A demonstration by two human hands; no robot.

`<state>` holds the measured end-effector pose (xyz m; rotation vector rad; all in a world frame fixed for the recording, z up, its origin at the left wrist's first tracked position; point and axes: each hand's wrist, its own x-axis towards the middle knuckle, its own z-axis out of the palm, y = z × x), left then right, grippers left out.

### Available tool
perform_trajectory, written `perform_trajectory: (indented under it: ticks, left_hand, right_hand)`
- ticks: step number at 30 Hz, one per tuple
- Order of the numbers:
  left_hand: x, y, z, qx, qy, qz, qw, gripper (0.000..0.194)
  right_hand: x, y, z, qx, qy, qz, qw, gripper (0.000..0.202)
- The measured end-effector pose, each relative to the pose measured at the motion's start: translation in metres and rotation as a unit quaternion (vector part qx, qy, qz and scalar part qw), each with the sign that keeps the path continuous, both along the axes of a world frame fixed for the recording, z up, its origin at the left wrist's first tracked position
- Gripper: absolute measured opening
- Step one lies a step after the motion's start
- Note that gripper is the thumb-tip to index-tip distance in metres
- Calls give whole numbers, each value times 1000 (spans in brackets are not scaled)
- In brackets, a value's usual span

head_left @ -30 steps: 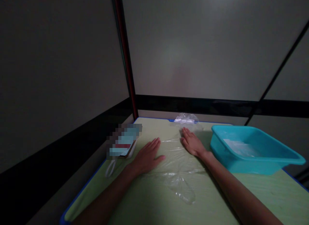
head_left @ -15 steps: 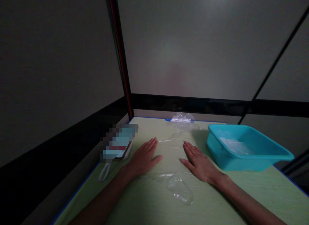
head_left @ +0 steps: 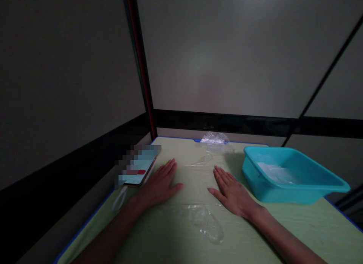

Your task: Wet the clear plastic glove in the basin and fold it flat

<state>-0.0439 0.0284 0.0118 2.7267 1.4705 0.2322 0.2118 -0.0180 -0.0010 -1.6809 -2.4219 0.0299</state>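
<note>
Left hand: the left hand (head_left: 160,186) lies palm down, 4 fingers close together and the thumb angled inward; it grips nothing. Such a flat pose suits pressing or smoothing rather than picking up.
Right hand: the right hand (head_left: 235,194) rests likewise palm down, fingers side by side, thumb out toward the middle. It has nothing pinched.
Clear plastic film: the clear plastic film (head_left: 208,224) lies on the table (head_left: 300,230), with a crinkled, rounded part toward the person and faint creases between the 2 hands. Whether it runs under either palm, the view cannot settle; the 2 hands flank its middle, which would let them bear on both sides evenly.
Far plastic: a bunched, shiny clump (head_left: 214,138) sits at the table's far edge, loose enough to stand up a little. Whether it joins the film is unclear.
Blue tub: the blue tub (head_left: 296,187) stands upright beyond the right hand, beside the work area, perhaps so that it is within reach without crowding the palms. A white item (head_left: 276,173) lies inside.
Phone: the phone (head_left: 138,169) lies near the left hand at the table's left side, partly pixelated, its pale strap (head_left: 119,199) trailing toward the person.
</note>
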Motion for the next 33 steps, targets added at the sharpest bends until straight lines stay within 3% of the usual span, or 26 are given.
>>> perform_trajectory:
  ticks: [3, 7, 12, 18, 33]
  left_hand:
    - [23, -7, 13, 36, -14, -30, 999, 64]
    - [71, -16, 24, 55, -27, -127, 990, 60]
    - [106, -17, 7, 22, -48, -155, 987, 59]
    - [100, -11, -12, 21, -57, -153, 986, 59]
    - [59, -7, -5, 0, -26, -139, 990, 52]
  right_hand:
    - [0, 1, 0, -1, -2, 2, 1000, 72]
    - [1, 2, -3, 8, -3, 3, 1000, 69]
    - [2, 3, -7, 11, -20, 8, 1000, 60]
    - [2, 3, -7, 23, -19, 9, 1000, 60]
    - [0, 2, -2, -1, -5, -2, 1000, 71]
